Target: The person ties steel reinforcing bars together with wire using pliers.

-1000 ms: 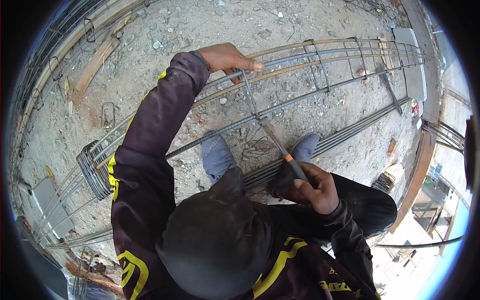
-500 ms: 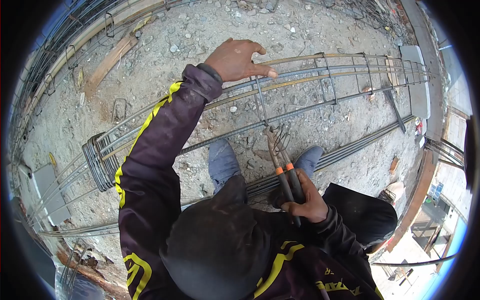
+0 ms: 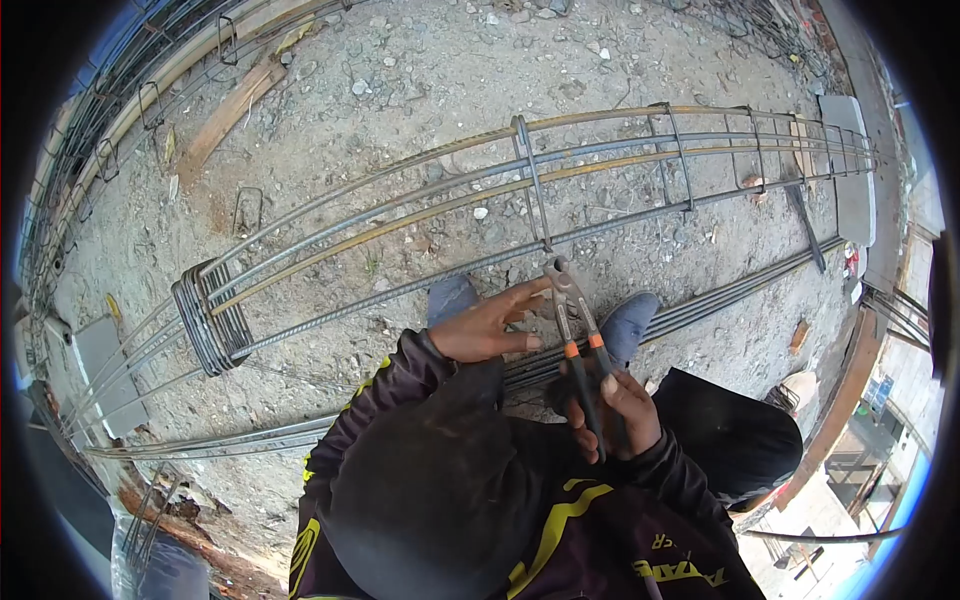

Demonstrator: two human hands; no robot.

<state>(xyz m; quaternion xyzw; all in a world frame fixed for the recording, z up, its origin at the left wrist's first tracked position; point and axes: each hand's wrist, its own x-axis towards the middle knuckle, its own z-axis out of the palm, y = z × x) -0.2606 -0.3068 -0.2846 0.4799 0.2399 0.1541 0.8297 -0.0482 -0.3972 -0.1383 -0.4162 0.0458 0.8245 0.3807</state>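
Long-handled pincers (image 3: 577,325) with orange bands and black grips are held in my right hand (image 3: 622,412), fingers wrapped round the handles. Their jaws point up at the foot of a steel stirrup (image 3: 533,185), close to the lower rebar (image 3: 425,286) of a long cage. My left hand (image 3: 487,325) is beside the pincers, palm inward. Its fingers reach toward the jaws and its thumb stands apart from them. The stirrup stands across the cage's upper and lower bars.
Bunched stirrups (image 3: 212,318) surround the bars at left. A bundle of loose rebars (image 3: 700,302) runs beside my shoes. Blocks (image 3: 850,180) lie under the cage ends, a wooden plank (image 3: 235,115) on gravelly ground, and more rebar cages (image 3: 75,165) at upper left.
My left hand has come down from the stirrup's top to beside the pincers. The pincers have tilted slightly in my right hand, and the view has shifted a little.
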